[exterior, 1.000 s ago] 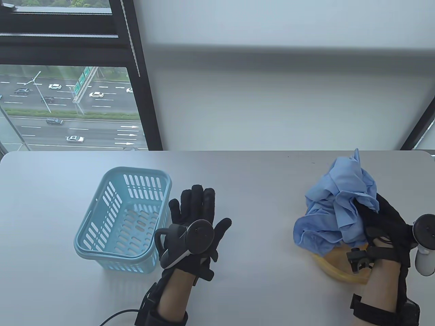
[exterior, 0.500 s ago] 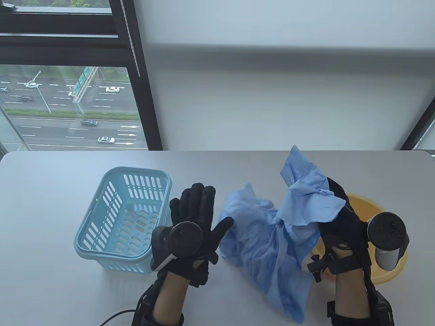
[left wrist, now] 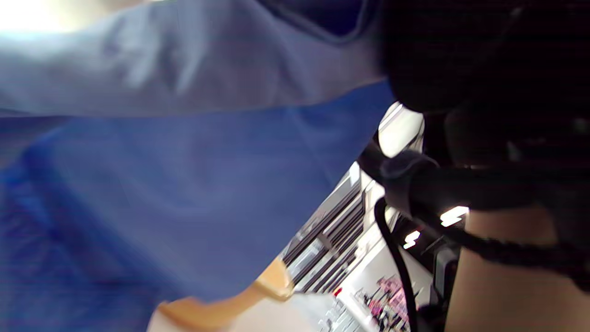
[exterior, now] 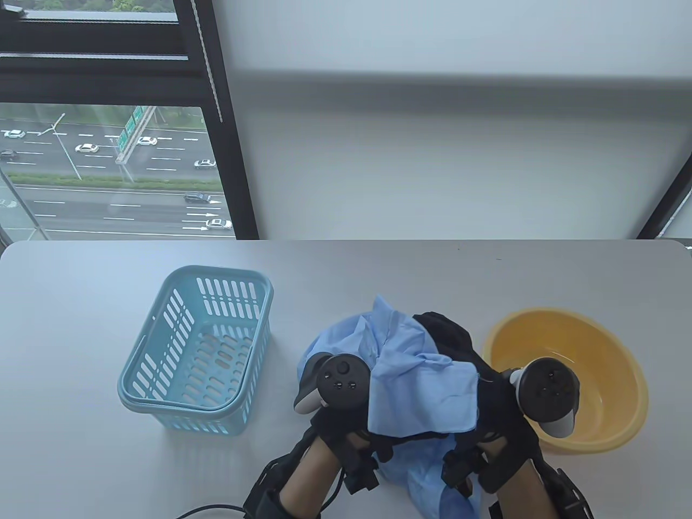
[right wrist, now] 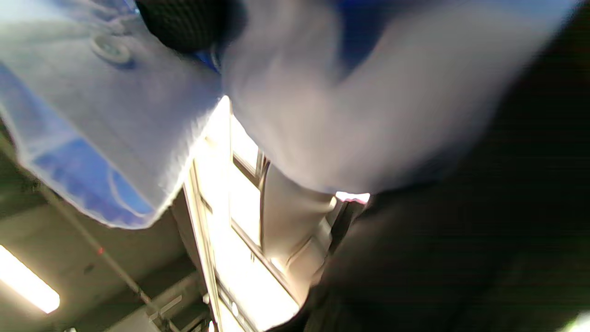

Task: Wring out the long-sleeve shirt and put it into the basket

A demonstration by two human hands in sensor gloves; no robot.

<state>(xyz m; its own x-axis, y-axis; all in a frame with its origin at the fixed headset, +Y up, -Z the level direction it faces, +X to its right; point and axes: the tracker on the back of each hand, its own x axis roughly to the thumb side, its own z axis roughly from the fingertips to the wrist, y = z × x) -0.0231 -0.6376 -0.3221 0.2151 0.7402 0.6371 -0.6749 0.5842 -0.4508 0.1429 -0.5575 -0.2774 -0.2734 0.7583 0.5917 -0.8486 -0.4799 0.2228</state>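
Note:
The light blue long-sleeve shirt (exterior: 421, 394) is bunched between both hands at the front middle of the table, lifted off the surface with a tail hanging down toward the front edge. My right hand (exterior: 448, 338) grips it from the right, and a black fingertip (right wrist: 184, 23) presses into the shirt (right wrist: 322, 115) beside a button. My left hand (exterior: 338, 419) holds it from the left, fingers buried in fabric. The shirt (left wrist: 161, 184) fills the left wrist view. The pale blue slotted basket (exterior: 216, 270) stands left of the hands with nothing in it.
A yellow basin (exterior: 540, 316) with a little water sits right of the hands, close to my right wrist; its rim (left wrist: 272, 283) shows in the left wrist view. Behind the grey table (exterior: 81, 459) are a window and a white wall.
My right hand carried the shirt left, from above the yellow basin to the table's front middle. My left hand, earlier open and flat beside the basket, turned and took hold of the shirt.

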